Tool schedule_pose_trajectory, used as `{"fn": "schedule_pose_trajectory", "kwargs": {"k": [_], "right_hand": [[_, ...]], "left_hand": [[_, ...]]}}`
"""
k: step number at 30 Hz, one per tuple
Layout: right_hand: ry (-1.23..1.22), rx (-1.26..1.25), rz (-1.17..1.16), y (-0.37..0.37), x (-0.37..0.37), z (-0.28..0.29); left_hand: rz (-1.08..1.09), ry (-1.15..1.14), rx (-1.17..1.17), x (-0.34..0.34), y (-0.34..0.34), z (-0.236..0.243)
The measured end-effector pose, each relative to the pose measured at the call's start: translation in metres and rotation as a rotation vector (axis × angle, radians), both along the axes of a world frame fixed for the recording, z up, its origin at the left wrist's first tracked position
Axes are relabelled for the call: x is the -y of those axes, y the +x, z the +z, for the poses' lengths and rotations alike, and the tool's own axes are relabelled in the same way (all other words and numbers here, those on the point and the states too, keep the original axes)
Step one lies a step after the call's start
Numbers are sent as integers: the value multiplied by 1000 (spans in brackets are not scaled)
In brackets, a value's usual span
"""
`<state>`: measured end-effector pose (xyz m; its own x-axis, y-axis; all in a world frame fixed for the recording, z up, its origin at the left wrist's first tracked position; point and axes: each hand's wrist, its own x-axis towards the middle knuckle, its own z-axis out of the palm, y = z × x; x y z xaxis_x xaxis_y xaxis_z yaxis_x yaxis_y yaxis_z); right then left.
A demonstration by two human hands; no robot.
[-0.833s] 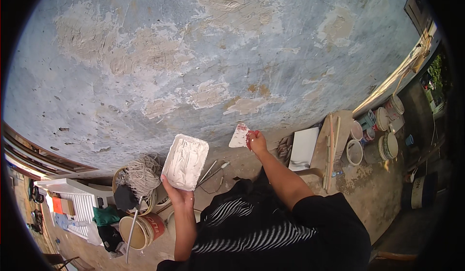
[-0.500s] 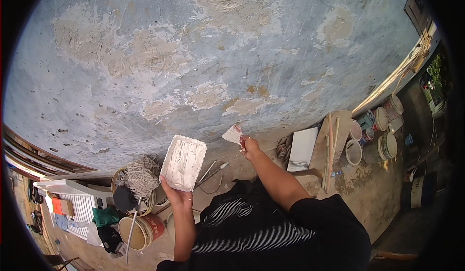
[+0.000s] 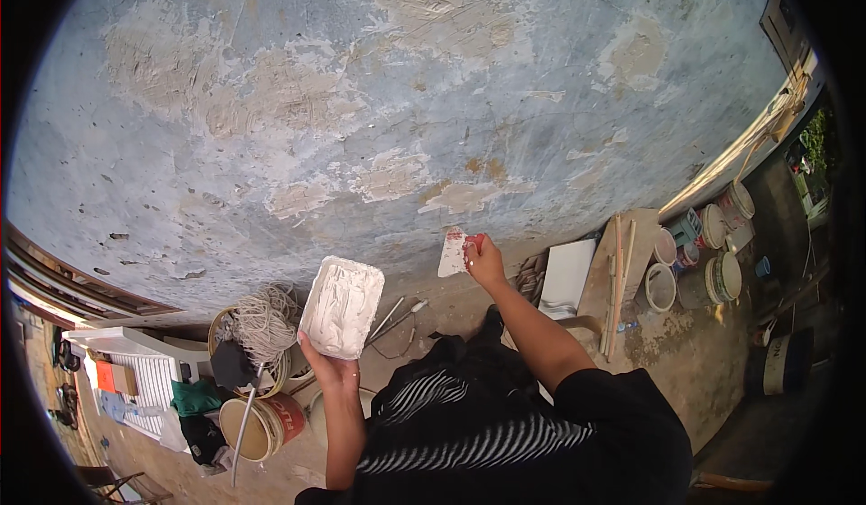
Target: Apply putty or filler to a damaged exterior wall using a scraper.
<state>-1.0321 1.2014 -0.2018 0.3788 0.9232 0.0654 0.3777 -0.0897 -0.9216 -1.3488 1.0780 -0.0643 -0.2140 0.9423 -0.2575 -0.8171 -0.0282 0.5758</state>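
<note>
My left hand point(image 3: 334, 367) grips the lower end of a rectangular tray point(image 3: 311, 326) and holds it up. White putty point(image 3: 347, 302) with ridged marks fills the tray. To its right, my right hand point(image 3: 485, 261) is closed round the red handle of a putty knife point(image 3: 452, 254). White putty smears cover the knife's blade, which points left and down, apart from the tray. Ahead stands a weathered blue-grey wall point(image 3: 541, 144) with several rough beige and white patches point(image 3: 397, 174). The knife appears in front of the wall's lower part; I cannot tell whether it touches.
Left of me, a bundle of cord point(image 3: 263, 324) lies on a bucket, near another bucket point(image 3: 262, 428) and a white slatted piece point(image 3: 144, 383). At right are a white panel point(image 3: 566, 277), wooden sticks point(image 3: 618, 288) and several paint buckets point(image 3: 660, 287).
My right hand has moved slightly right and turned the putty knife, so its blade now points more downward. The tray has tilted a little, staying in my left hand.
</note>
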Motion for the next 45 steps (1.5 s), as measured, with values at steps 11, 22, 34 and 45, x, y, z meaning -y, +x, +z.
{"fn": "schedule_pose_trajectory", "kwargs": {"k": [11, 22, 34, 45], "right_hand": [[36, 196, -211, -7, 8, -34], [-301, -1176, -194, 6, 19, -12], [9, 620, 208, 48, 20, 33], [-80, 581, 157, 50, 8, 17]], "left_hand": [[-15, -9, -21, 10, 7, -1], [-59, 1, -14, 20, 41, 4], [-16, -18, -12, 25, 29, 9], [-1, -39, -28, 22, 26, 0]]}}
